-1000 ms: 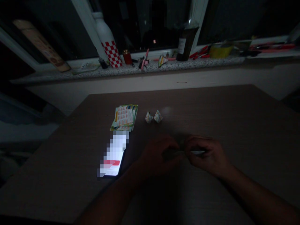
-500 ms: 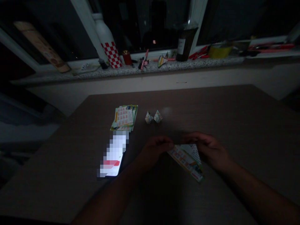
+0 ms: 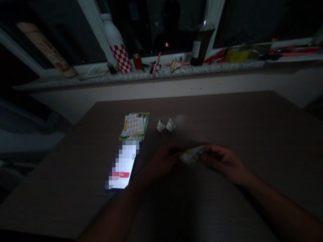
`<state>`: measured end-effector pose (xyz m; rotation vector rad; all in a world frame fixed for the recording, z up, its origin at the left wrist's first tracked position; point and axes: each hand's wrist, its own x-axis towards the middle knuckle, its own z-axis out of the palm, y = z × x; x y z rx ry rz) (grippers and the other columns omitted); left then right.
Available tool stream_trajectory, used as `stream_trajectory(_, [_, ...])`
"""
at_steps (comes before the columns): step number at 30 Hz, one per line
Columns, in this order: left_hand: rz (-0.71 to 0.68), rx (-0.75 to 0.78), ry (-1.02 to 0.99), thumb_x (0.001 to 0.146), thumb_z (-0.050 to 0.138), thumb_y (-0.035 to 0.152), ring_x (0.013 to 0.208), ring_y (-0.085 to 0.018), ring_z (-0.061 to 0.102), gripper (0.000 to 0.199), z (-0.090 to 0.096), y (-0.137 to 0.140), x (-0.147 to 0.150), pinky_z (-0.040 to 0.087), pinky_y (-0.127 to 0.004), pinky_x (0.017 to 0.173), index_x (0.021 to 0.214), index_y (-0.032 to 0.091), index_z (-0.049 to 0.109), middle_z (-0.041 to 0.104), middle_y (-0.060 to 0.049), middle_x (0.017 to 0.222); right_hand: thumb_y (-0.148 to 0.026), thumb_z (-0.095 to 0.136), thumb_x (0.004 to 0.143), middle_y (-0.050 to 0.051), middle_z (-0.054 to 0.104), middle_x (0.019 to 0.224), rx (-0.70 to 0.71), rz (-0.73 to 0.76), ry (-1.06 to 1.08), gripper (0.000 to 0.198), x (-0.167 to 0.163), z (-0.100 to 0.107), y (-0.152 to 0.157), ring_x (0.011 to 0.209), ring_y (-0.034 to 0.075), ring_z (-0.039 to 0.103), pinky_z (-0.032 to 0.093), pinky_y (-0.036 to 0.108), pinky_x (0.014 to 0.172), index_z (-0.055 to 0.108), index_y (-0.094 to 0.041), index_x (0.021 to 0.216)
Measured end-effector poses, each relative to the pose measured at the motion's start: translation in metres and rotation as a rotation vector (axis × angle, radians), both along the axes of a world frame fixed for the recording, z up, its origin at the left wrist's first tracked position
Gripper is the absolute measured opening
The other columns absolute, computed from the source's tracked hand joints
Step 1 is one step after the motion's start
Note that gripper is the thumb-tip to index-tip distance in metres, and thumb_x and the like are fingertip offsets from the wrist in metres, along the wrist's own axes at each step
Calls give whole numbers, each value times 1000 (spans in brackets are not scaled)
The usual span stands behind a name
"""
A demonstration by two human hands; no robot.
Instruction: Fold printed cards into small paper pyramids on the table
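Paper (image 3: 191, 157) between left hand (image 3: 163, 162) and right hand (image 3: 228, 164), over a table (image 3: 227, 117). From the paper: phone (image 3: 123, 166) at nine o'clock, card stack (image 3: 134, 125) at ten, two paper shapes (image 3: 170, 125) at eleven, windowsill (image 3: 146, 74) beyond at twelve.

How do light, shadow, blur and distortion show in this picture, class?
Head view: dim, with the phone brightest; head view: deep shadow on the near table; head view: faint glare beside the paper shapes; head view: folded paper between left hand and right hand, its print too soft to read; head view: checkered bottle leans, probably lens distortion.
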<state>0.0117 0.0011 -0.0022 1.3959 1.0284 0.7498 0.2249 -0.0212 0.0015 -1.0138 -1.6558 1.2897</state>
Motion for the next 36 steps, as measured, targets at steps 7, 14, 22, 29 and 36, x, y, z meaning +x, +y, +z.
stream_trajectory(7, [80,509,512,79,42,4,90,-16,60,32,11,8,-22,47,-31,81,101,19,60,66,-3,97,-29,52,89,5,69,88,134,39,-305,19,3,-10,11,80,17,63,50,30,71,68,-19,94])
stream_trajectory(14, [-130,679,692,80,51,13,89,-18,58,17,15,4,-19,45,-30,78,94,18,60,63,-4,94,-20,51,89,7,67,98,488,-34,-589,19,7,-13,16,94,21,60,44,38,85,64,-21,103])
stream_trajectory(22, [-324,657,752,73,67,21,101,-21,54,28,11,4,-20,43,-31,88,100,19,60,61,-5,104,-24,70,75,5,68,90,515,117,-653,17,6,-9,10,91,22,60,42,37,85,66,-20,91])
stream_trajectory(29, [-315,628,790,77,62,19,93,-19,57,22,5,4,-17,44,-29,82,99,19,61,63,-3,99,-20,65,79,6,67,90,501,189,-654,16,3,-9,10,91,21,60,44,36,84,67,-20,94])
stream_trajectory(36, [-339,638,827,79,60,21,94,-19,57,21,9,3,-17,43,-29,82,100,19,61,64,-3,99,-22,65,79,6,66,90,468,199,-669,18,3,-7,9,91,22,59,44,35,83,66,-20,96])
